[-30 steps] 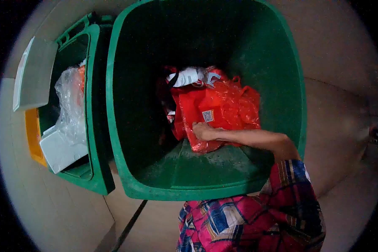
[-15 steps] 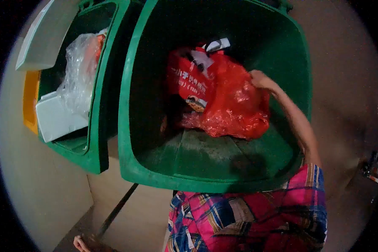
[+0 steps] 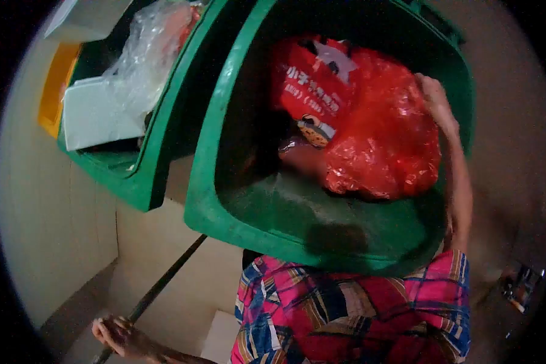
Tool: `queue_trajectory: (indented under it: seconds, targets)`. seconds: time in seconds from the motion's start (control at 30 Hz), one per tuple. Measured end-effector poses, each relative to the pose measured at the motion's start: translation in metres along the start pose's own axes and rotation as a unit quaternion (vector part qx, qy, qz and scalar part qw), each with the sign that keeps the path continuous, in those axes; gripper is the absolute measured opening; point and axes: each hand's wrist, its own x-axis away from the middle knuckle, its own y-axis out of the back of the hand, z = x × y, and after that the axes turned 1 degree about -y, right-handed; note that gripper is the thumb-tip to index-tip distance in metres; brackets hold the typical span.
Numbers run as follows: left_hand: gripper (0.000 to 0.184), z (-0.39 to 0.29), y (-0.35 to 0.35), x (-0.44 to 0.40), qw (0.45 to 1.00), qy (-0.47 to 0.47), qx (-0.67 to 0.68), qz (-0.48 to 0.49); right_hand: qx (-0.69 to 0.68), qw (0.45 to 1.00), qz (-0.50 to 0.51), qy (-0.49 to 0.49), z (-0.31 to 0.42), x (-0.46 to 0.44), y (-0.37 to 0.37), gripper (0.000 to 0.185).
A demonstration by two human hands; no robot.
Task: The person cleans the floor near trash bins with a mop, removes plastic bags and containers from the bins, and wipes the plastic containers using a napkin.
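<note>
Raised nearer the camera since the earlier frames, the red bag (image 3: pixel 382 130) is shown larger, and its printed side has been brought into view since the first; the left hand (image 3: pixel 118 337) has also come in at the lower left.

At the far left, a yellow panel (image 3: pixel 57 91) is seen beside the left bin (image 3: pixel 155 176). A white slab (image 3: pixel 85 21) is cut off by the top edge. In that bin, a white box (image 3: pixel 100 115) is partly covered by clear plastic (image 3: pixel 142 54). Below, the left hand's fingers are curled at a dark pole (image 3: pixel 170 273); whether it is gripped cannot be told. A pale flat object (image 3: pixel 221 337) is partly hidden by the plaid shirt (image 3: pixel 340 306).

Further right, the red bag is held up inside the big bin (image 3: pixel 203 188), its white lettering at the left and shiny red plastic at the right; whether these are separate pieces cannot be told. Its upper right edge is pinched by the right hand (image 3: pixel 434 97), with the fingers closed. At the far right, small items (image 3: pixel 522 288) are blurred.
</note>
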Motion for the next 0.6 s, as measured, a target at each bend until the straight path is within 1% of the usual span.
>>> queue_trajectory:
  seconds: [0.03, 0.07, 0.1, 0.17, 0.2, 0.23, 0.27, 0.3, 0.33, 0.37, 0.4, 0.43, 0.47, 0.57, 0.6]
  targets:
    - [0.015, -0.011, -0.021, 0.005, 1.000, -0.011, 0.009, -0.009, 0.007, 1.000, -0.005, 0.030, -0.024, -0.005, -0.012, 0.025]
    - [0.011, -0.022, -0.043, 0.010, 0.999, -0.021, 0.017, -0.019, 0.018, 0.985, -0.122, 0.123, -0.029, -0.006, -0.026, 0.025]
    - [0.011, -0.034, -0.066, 0.015, 0.999, -0.032, 0.025, -0.028, 0.005, 0.990, -0.092, 0.102, -0.025, -0.008, -0.038, 0.022]
    - [0.013, -0.032, -0.053, 0.014, 0.996, 0.000, 0.089, 0.032, -0.014, 0.997, -0.037, 0.067, -0.009, -0.016, -0.051, 0.016]
    - [0.013, -0.032, -0.050, 0.017, 0.997, -0.011, 0.076, -0.003, 0.044, 0.998, -0.021, 0.046, -0.007, -0.018, -0.071, 0.008]
    - [0.013, -0.035, -0.053, 0.023, 0.997, -0.024, 0.057, -0.043, 0.120, 0.991, -0.023, 0.057, -0.013, -0.025, -0.107, 0.006]
    - [0.014, -0.039, -0.052, 0.032, 0.995, -0.043, 0.034, -0.082, 0.120, 0.992, -0.023, 0.037, -0.003, -0.018, -0.140, 0.014]
    - [0.014, -0.043, -0.046, 0.041, 0.994, -0.056, 0.040, -0.082, 0.120, 0.991, -0.001, 0.066, 0.009, -0.013, -0.168, 0.017]
    - [0.014, -0.047, -0.040, 0.046, 0.994, -0.066, 0.046, -0.077, 0.085, 0.991, -0.033, 0.102, -0.018, -0.004, -0.238, 0.018]
    - [0.014, -0.051, -0.037, 0.052, 0.993, -0.080, 0.053, -0.075, 0.107, 0.991, 0.064, 0.052, -0.022, -0.001, -0.284, 0.025]
    - [0.014, -0.056, -0.035, 0.059, 0.988, -0.078, 0.037, -0.129, 0.125, 0.986, 0.101, 0.041, -0.017, 0.008, -0.295, 0.033]
    - [0.013, -0.049, -0.036, 0.035, 0.983, -0.042, 0.039, -0.174, 0.143, 0.980, 0.137, 0.030, -0.015, 0.016, -0.312, 0.043]
    - [0.013, -0.051, -0.035, 0.033, 0.973, -0.033, 0.028, -0.225, 0.155, 0.972, 0.176, 0.018, -0.005, 0.018, -0.323, 0.042]
    - [0.013, -0.047, -0.033, 0.037, 0.970, -0.043, 0.029, -0.237, 0.169, 0.958, 0.232, -0.010, 0.008, 0.006, -0.322, 0.039]
    - [0.014, -0.042, -0.022, 0.041, 0.975, -0.049, 0.064, -0.208, 0.170, 0.956, 0.240, -0.012, 0.008, -0.001, -0.317, 0.038]
